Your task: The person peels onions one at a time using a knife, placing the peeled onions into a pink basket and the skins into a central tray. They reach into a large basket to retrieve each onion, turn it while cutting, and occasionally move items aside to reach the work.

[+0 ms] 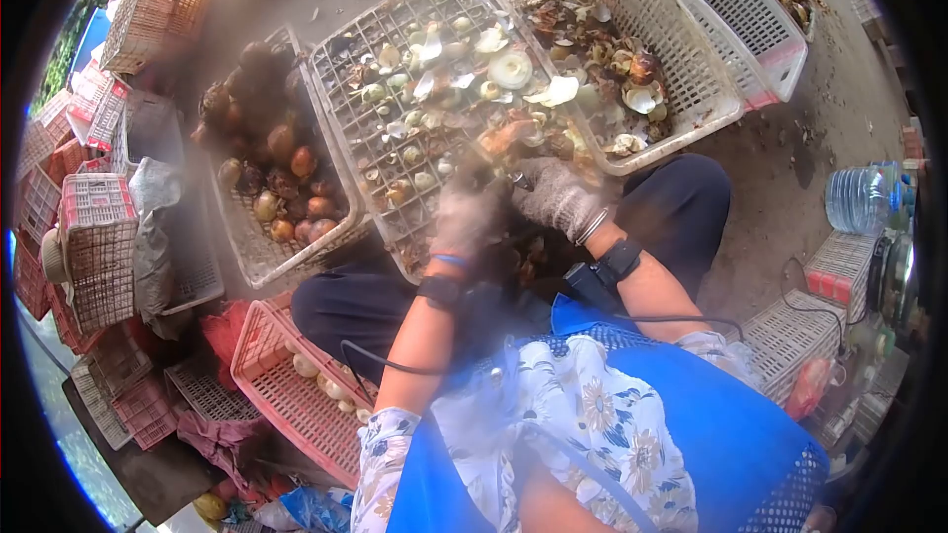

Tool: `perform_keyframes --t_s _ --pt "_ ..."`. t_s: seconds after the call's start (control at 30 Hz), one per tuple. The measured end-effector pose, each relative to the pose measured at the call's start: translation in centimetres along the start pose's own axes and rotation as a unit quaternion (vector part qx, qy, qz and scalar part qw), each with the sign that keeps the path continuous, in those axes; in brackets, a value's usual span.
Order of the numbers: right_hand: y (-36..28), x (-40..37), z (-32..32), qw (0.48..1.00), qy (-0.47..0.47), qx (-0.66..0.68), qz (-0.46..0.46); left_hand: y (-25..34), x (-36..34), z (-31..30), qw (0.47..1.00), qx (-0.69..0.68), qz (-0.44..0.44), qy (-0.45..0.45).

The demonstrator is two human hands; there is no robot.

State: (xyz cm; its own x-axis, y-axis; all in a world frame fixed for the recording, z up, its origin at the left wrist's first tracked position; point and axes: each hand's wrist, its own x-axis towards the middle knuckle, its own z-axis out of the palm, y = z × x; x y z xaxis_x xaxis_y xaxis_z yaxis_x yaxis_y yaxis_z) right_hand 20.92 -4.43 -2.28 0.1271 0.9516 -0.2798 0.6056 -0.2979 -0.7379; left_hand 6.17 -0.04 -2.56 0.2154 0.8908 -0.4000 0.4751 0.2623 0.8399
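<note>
Both my hands wear grey knit gloves and meet over my lap, at the near edge of the middle basket [348, 128]. My left hand [462, 215] is blurred by a smudge on the lens and seems closed around an orange-brown fruit [504, 136]. My right hand [555, 199] grips a small dark knife [520, 180] right against that fruit. The middle basket holds several pale, peeled pieces [511, 69]. A basket [247, 257] on the left is full of whole brown fruits [286, 188].
A white basket [706, 104] of husks and shells lies ahead on the right, another white basket [760, 39] behind it. A pink basket [286, 405] with pale pieces sits by my left knee. Empty baskets [94, 237] are stacked left. A water bottle [867, 197] lies right.
</note>
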Motion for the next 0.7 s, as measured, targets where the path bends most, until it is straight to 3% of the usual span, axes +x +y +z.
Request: perform_keyframes --t_s 0.07,0.17,0.23,0.27,0.37,0.4,0.5,0.53,0.57,0.63,0.67,0.7 --pt "0.8 0.0 0.7 1.0 0.005 0.007 -0.001 0.4 -0.2 0.2 0.997 0.064 0.043 0.012" --pt "0.7 0.1 -0.1 0.999 0.041 0.013 -0.023 2.2 -1.7 -0.6 0.999 0.013 0.039 0.011" --pt "-1.1 -0.3 -3.0 0.99 -0.038 0.082 0.111 -2.8 0.6 0.3 0.998 -0.005 0.058 0.028" --pt "0.4 0.3 -2.6 0.977 -0.06 0.191 0.076 -3.1 0.9 0.3 0.996 -0.022 0.075 0.044" --pt "1.9 0.2 -3.1 0.985 -0.046 0.149 0.07 -0.3 -0.2 -1.2 0.997 -0.065 0.043 -0.025" --pt "2.1 -0.5 -3.5 0.98 -0.048 0.184 0.061 -1.2 -0.7 -1.7 0.969 0.104 0.225 0.003" --pt "2.7 -1.6 -4.6 0.966 -0.059 0.25 0.03 -1.8 -0.6 -2.1 0.941 0.161 0.296 0.018" --pt "1.7 -2.4 -6.0 0.951 -0.105 0.279 0.086 -1.1 -0.5 -2.5 0.956 0.14 0.257 -0.011" --pt "1.4 -3.1 -6.7 0.952 -0.104 0.276 0.087 -1.0 -0.7 -2.8 0.956 0.137 0.258 -0.011" --pt "1.3 -4.5 -8.1 0.967 -0.104 0.232 0.026 -1.2 -1.4 -3.2 0.888 0.267 0.369 0.063" --pt "0.9 -5.1 -9.3 0.962 -0.105 0.234 0.097 -1.9 -0.9 -2.9 0.94 0.197 0.272 0.056" --pt "1.5 -5.2 -9.9 0.963 -0.105 0.228 0.097 -2.3 -0.8 -3.4 0.927 0.228 0.289 0.068"
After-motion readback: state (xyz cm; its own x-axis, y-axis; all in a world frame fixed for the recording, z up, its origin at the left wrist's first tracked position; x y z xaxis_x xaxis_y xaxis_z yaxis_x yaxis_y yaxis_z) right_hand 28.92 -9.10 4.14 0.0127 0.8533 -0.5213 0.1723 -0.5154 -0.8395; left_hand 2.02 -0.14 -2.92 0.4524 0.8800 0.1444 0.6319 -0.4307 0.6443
